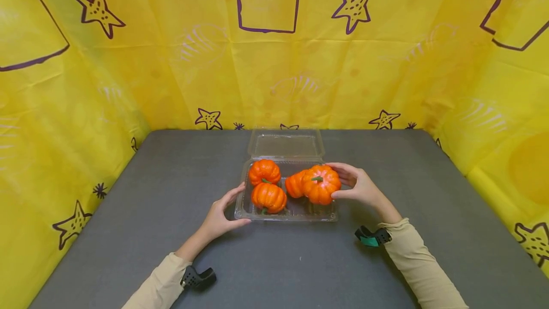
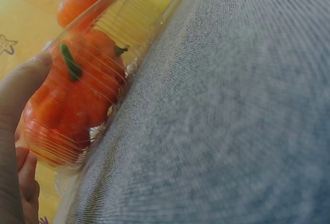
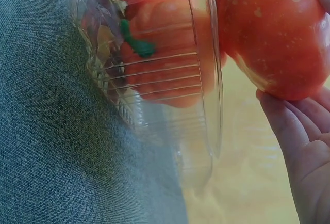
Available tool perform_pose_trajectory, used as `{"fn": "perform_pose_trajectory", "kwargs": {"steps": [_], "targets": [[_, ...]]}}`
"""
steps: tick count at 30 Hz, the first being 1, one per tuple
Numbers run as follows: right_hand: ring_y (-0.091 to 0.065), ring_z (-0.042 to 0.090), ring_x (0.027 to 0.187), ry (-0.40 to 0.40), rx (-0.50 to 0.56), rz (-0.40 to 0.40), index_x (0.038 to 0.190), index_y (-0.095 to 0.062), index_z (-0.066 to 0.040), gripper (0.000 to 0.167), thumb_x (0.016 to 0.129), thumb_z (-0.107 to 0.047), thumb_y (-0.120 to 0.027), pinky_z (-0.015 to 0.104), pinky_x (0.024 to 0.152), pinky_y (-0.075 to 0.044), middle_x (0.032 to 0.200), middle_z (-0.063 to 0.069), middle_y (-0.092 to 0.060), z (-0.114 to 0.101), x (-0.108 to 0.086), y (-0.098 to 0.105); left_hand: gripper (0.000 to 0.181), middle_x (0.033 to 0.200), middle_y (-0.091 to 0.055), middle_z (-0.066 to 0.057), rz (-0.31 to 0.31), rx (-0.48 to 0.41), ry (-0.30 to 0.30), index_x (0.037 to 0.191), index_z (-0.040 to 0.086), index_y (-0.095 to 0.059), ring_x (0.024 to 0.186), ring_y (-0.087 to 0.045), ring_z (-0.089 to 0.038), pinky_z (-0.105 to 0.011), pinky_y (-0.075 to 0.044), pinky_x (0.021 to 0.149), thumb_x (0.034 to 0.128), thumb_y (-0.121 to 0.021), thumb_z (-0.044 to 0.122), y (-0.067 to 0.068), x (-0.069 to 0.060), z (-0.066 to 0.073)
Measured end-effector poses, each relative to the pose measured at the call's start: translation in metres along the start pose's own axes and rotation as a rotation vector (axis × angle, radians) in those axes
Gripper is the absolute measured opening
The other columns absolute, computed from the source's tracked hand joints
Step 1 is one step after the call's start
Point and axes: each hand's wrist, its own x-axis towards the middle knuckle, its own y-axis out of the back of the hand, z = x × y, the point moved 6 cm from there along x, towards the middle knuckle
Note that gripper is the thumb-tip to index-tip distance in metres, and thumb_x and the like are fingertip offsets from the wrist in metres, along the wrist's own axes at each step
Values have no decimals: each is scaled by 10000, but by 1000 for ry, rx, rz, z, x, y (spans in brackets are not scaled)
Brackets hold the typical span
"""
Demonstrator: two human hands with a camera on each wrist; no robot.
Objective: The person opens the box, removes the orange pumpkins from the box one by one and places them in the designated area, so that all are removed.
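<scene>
A clear plastic box (image 1: pixel 291 216) with its lid laid back holds small orange pumpkins. Two of them, a rear one (image 1: pixel 264 171) and a front one (image 1: pixel 269 198), sit in its left half; another (image 1: pixel 294 184) lies right of centre. My right hand (image 1: pixel 362 187) grips a pumpkin (image 1: pixel 321 184) between thumb and fingers, over the box's right side; in the right wrist view this pumpkin (image 3: pixel 278 33) is above the box rim. My left hand (image 1: pixel 218 216) holds the box's left side, thumb at the front corner and fingers along the side; its thumb (image 2: pixel 26 84) touches the clear wall in the left wrist view.
The open lid (image 1: pixel 286 144) lies behind the box, near the back edge of the grey table (image 1: pixel 188 156). Yellow patterned cloth (image 1: pixel 266 70) hangs behind and along both sides of the table. A black strap is near each wrist.
</scene>
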Motion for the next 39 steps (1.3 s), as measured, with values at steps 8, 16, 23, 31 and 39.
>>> {"fn": "perform_pose_trajectory", "kwargs": {"steps": [8,16,23,31,39], "targets": [[-535,125,1047,-48,-4,53,1225,-402,159,632,677,114,-713,269,829,-447,1206,309,-453,2,-1,5,728,1253,-414,-318,-2,0,11,1194,-175,-410,1160,-396,-403,-306,-333,953,584,-793,-71,0,0,0],[-548,114,1021,-92,-4,92,1208,-412,165,622,685,61,-732,265,824,-450,1187,244,-497,2,-1,8,736,1259,-415,-308,-2,8,11,1209,-158,-414,1162,-396,-396,-263,-325,953,588,-796,-60,0,0,-1],[-539,80,1022,-116,-38,154,1209,-430,141,622,676,60,-739,236,830,-438,1204,310,-455,2,-1,12,734,1260,-417,-303,-3,3,11,1212,-154,-413,1172,-395,-379,-265,-324,956,592,-794,-57,0,0,-1],[-546,73,1005,-163,-46,200,1213,-438,124,603,695,39,-734,235,822,-443,1214,302,-454,5,-1,16,731,1253,-414,-317,-5,2,0,1205,-164,-411,1170,-393,-381,-262,-322,958,590,-794,-63,0,0,0],[-532,73,1005,-225,-34,221,1238,-392,115,550,765,53,-665,229,837,-430,1221,294,-442,13,-4,21,732,1253,-417,-312,-7,-5,9,1202,-171,-407,1177,-388,-380,-265,-317,962,590,-795,-62,0,0,-1]]}}
